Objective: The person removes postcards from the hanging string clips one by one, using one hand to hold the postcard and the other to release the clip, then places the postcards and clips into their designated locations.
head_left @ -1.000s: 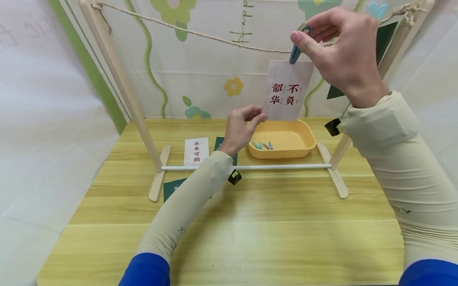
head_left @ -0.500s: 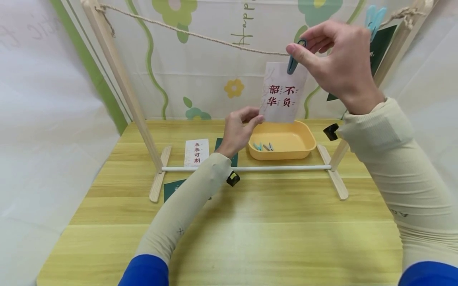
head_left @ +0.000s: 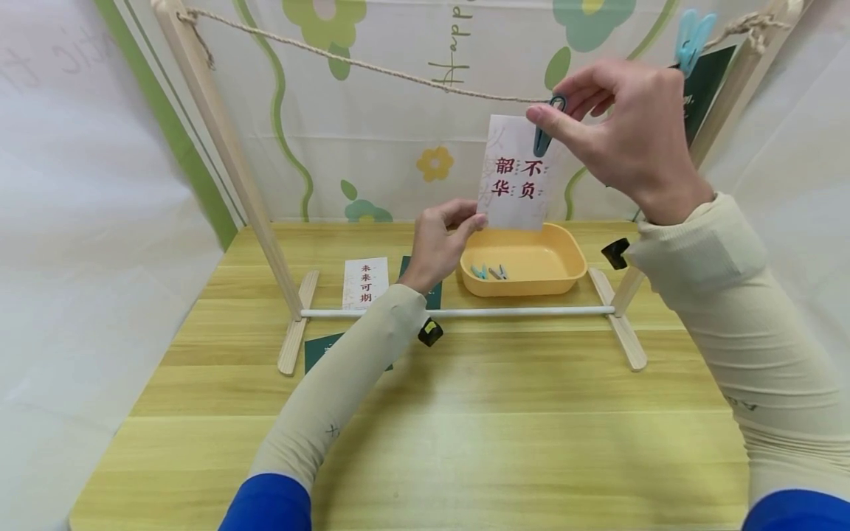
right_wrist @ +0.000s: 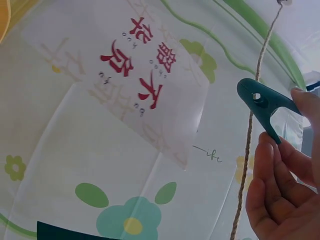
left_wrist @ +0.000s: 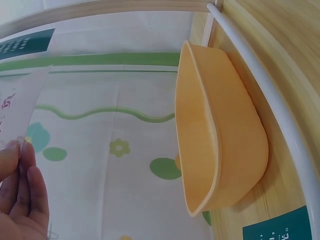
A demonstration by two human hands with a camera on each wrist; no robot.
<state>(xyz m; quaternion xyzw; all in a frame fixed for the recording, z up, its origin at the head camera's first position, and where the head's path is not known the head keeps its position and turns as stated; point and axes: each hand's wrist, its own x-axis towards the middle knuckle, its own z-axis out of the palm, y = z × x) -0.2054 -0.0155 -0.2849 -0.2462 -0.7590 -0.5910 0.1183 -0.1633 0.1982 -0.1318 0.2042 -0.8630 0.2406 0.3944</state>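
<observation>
My left hand [head_left: 441, 240] pinches the lower left corner of a white card [head_left: 508, 177] with red Chinese characters, held upright below the rope [head_left: 372, 70]. My right hand [head_left: 631, 133] pinches the legs of a dark teal clothespin [head_left: 543, 140] between thumb and fingers. From the head the clothespin overlaps the card's top edge. In the right wrist view the clothespin [right_wrist: 262, 102] lies across the rope [right_wrist: 249, 150], apart from the card [right_wrist: 172, 95]; whether it grips the rope cannot be told. The left wrist view catches only part of the left hand [left_wrist: 22, 195].
A yellow basin [head_left: 558, 254] with several clothespins stands behind the white bar [head_left: 518, 311] of the wooden frame [head_left: 226, 147]. Another white card [head_left: 365, 284] and green cards [head_left: 322, 352] lie at the left. A light blue clothespin [head_left: 693, 44] and a green card [head_left: 707, 92] hang at right.
My right hand has come down and slightly left with the clothespin, which now overlaps more of the card. The card and my left hand have shifted a little left.
</observation>
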